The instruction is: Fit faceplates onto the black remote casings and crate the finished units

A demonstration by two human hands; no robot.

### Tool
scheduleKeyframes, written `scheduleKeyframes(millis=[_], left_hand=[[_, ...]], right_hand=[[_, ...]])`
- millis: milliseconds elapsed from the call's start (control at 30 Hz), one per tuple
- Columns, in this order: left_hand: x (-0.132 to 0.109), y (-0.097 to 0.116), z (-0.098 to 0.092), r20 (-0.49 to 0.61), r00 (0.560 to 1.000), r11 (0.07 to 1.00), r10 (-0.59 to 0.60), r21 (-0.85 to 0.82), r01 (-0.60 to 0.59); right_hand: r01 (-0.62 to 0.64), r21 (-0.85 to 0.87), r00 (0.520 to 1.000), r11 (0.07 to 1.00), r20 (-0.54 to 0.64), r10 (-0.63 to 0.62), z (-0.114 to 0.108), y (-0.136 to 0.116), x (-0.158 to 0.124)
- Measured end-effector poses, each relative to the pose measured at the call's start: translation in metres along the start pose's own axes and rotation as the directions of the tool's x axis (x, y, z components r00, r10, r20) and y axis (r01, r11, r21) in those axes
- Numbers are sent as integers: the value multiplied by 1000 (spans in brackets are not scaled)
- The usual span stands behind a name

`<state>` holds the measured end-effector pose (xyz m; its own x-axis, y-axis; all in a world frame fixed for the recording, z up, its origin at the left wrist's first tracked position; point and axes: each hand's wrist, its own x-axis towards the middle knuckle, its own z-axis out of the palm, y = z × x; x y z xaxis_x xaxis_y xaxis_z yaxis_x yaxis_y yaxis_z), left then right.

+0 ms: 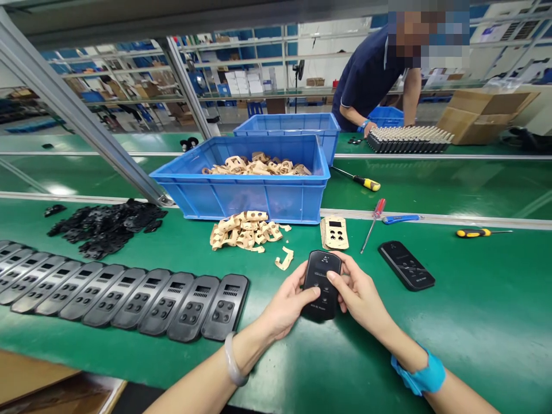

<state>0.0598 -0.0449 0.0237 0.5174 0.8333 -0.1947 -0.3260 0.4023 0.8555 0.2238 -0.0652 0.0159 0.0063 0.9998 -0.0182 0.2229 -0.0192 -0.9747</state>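
Both of my hands grip a black device panel (319, 287) with rounded ends and small printed markings, held above the green bench. My left hand (287, 302) has its thumb pressed on the lower left of the face. On the other edge, my right hand (356, 293) lays its thumb on the upper middle. A similar glossy black panel (406, 265) lies on the bench to the right. Just beyond my hands sits a stack of tan adhesive sheets (334, 233) with cutouts. To the left, a long row of black housings (224, 307) with four-button pads overlaps along the bench.
Crumpled tan backing scraps (245, 230) lie before a blue bin (241, 192) of similar scraps. Black parts (112, 224) are heaped at left. Screwdrivers (373, 224) and a blue utility knife (403, 219) lie at right. Across the bench, a person (366, 69) handles a black tray (407, 141).
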Motion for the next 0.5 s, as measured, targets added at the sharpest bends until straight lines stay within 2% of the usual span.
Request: scheduleKeyframes(millis=[133,267,500], left_hand=[[-1,-1,2,-8,995,984,101,151,-98],[-1,-1,4,-33,990,966,135,225,-124],[1,-4,0,-71,993,987,96,135,-86]], right_hand=[[13,-26,1000,1000,-24,-14,3,0,-1],[2,-21,999,1000,-32,-3,5,2,-1],[-5,163,999,987,-40,12,5,-1,2]])
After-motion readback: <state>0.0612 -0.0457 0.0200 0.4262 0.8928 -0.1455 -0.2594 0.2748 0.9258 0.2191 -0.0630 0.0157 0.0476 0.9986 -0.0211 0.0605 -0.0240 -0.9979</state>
